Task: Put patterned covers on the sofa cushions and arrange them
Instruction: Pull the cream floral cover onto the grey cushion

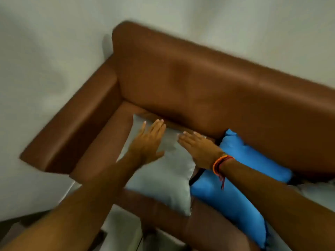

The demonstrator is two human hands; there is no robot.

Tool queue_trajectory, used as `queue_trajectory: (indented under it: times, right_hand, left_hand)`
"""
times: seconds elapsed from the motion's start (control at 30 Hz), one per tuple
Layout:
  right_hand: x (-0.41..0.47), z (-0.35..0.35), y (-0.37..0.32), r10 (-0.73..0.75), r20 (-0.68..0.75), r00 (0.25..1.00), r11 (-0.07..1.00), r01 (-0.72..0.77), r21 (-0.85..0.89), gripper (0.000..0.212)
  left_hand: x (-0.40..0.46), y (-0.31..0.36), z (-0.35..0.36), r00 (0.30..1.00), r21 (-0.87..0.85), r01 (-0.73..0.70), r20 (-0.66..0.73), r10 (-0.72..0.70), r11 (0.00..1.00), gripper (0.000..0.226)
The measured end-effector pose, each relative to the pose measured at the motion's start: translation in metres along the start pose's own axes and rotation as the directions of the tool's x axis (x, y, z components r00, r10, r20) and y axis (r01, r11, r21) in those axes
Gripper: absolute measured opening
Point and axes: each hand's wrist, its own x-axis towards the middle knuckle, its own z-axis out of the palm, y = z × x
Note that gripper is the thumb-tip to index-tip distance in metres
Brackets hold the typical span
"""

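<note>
A plain white cushion lies flat on the seat of the brown leather sofa, in the corner by the left armrest. My left hand rests flat on its upper part, fingers stretched out. My right hand, with an orange thread band at the wrist, lies palm down on the cushion's right edge. A bright blue cushion lies just to the right, tucked against the backrest and partly under my right forearm. No patterned cover shows. The picture is blurred by motion.
The sofa's left armrest meets a pale wall. More white fabric lies at the right edge beyond the blue cushion. Light floor shows below the seat's front edge.
</note>
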Motion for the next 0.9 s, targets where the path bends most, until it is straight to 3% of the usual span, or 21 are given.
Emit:
queue_trajectory:
  times: [0.07,0.13,0.23,0.37,0.5,0.63,0.73,0.9]
  right_hand:
    - [0.014,0.056,-0.027,-0.109,0.144,0.983,0.993,0.116,-0.038,0.097]
    - [0.005,0.108,-0.047,-0.066,0.155,0.986,0.995,0.076,-0.062,0.098]
    - [0.001,0.169,-0.061,-0.047,-0.124,0.991,0.97,0.015,-0.241,0.062]
    - [0.021,0.211,-0.071,-0.008,-0.324,0.946,0.96,-0.083,-0.267,0.058]
    - [0.034,0.207,-0.066,0.037,-0.283,0.958,0.996,-0.058,-0.065,0.075]
    - [0.04,0.16,-0.043,0.007,-0.201,0.979,0.976,0.037,0.217,0.1]
    - [0.059,0.096,-0.02,0.045,-0.241,0.97,0.853,0.088,0.515,0.08]
    - [0.097,-0.016,0.014,0.38,-0.345,0.858,0.627,0.035,0.778,0.034]
  left_hand:
    - [-0.034,-0.014,0.064,0.995,0.038,-0.095,0.02,0.094,0.995,0.099]
    - [-0.075,-0.014,0.123,0.99,0.086,-0.125,0.071,0.119,0.988,0.104]
    - [-0.102,-0.005,0.186,0.986,0.143,-0.131,0.119,0.114,0.981,0.119]
    - [-0.092,0.003,0.224,1.0,0.238,-0.016,0.006,0.016,0.971,0.119]
    - [-0.079,-0.006,0.224,0.995,0.178,0.042,-0.101,-0.025,0.983,0.108]
    - [-0.064,-0.034,0.179,0.99,-0.068,-0.02,-0.143,0.01,0.998,0.08]
    - [-0.04,-0.07,0.119,0.981,-0.234,-0.083,-0.191,0.038,0.969,0.076]
    - [0.015,-0.115,0.008,0.941,-0.339,-0.06,-0.332,-0.06,0.939,0.071]
